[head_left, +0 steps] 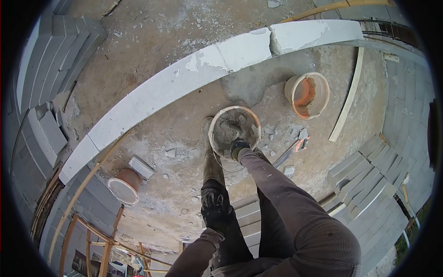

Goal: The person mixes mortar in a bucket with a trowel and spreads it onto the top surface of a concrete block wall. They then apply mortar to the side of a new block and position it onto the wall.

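Seen from above, bending forward over both legs, in dark trousers. Reaching down and ahead with the right arm (286,184), almost straight in a dusty, dull brown sleeve. Ending in a dark-gloved right hand (240,148), bunched together, with finger positions too small to make out. Resting the left hand (216,208), also dark-gloved, at the left knee, with fingers spread and pointing forward.

Stacked grey blocks (60,55), wooden plank (349,99)

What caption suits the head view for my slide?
Gloved right hand reaching into a bucket of grey mix, left hand on the leg, white wall beyond.
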`<state>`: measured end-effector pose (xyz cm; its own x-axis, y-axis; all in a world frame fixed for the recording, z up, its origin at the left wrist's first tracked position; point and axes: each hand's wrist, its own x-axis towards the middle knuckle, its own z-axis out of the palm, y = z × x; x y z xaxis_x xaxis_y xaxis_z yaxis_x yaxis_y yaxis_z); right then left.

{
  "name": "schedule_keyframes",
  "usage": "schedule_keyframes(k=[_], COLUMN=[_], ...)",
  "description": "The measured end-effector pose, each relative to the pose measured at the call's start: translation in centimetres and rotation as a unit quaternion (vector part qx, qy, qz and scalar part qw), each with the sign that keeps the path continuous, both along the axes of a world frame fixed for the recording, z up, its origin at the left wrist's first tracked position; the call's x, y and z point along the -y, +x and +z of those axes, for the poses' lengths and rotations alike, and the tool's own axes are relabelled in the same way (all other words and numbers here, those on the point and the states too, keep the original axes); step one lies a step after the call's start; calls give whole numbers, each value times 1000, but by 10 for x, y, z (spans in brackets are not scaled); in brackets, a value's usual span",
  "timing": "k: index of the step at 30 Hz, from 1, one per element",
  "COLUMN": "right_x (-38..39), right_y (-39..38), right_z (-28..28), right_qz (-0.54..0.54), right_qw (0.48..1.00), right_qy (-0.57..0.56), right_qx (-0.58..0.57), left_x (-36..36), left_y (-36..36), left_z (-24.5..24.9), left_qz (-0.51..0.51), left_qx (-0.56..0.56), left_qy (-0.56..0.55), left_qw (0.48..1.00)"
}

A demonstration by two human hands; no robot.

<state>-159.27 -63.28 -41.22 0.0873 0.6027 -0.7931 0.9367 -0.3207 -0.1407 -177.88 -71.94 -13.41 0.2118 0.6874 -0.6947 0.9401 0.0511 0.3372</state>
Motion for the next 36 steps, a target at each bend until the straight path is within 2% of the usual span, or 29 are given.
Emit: schedule_keyframes(k=[2, 4, 5, 8, 12, 13, 16, 18, 20, 22, 24, 25, 26, 27, 30, 31, 33, 36], right_x=[-5, 20, 36, 33, -7, -7, -22, -35, -40, -21, 11, 18, 24, 46, 35, 35, 33, 1], right_y=[9, 16, 17, 39, 68, 70, 75, 58, 34, 13, -4, -3, -7, -13, 7, 11, 25, 53], right_z=[10, -19, -37, -18, 47, 49, 35, 11, -5, -17, -37, -39, -41, -59, -16, -9, -4, 42], right_qz=[82, 97, 129, 194, 6, -16, -99, -98, -97, -94, -163, -129, -129, -85, 213, 139, 119, 102], right_qw=[995, 993, 988, 973, 984, 995, 994, 994, 993, 990, 984, 987, 987, 993, 972, 985, 986, 982], right_qy=[-41, -61, -72, -85, -143, -86, -37, -43, -64, -92, -30, -72, -71, -58, -32, -44, -56, -105], right_qx=[-27, -17, -53, -87, -103, -51, -8, -17, -37, -50, -59, -71, -72, -57, -95, -98, -107, -117], left_x=[-8, -10, -7, -8, -14, -15, -11, -8, -13, -7, -2, -1, -1, -4, -15, -14, -12, -15], left_y=[3, 4, 3, 5, 11, 10, 9, 7, 7, 4, 1, 1, 0, -1, 0, -1, -2, 0], left_z=[3, 4, 1, 3, 7, 7, 5, 3, 2, 2, -3, -3, -3, -3, 2, 2, -1, -1], left_qz=[-14, -29, -32, -25, -6, -6, -36, -83, -75, -62, -86, -84, -76, -69, -47, -48, -34, -29], left_qx=[-2, -4, -6, 4, 3, 2, 36, -16, -16, -11, 6, 5, -1, -7, 20, 20, 28, 7], left_qy=[8, 13, 15, 22, 17, 15, 39, 40, 32, 14, 39, 38, 32, 28, 28, 29, 38, 13], left_qw=[1000, 999, 999, 999, 1000, 1000, 998, 996, 997, 998, 996, 996, 997, 997, 998, 998, 998, 999])
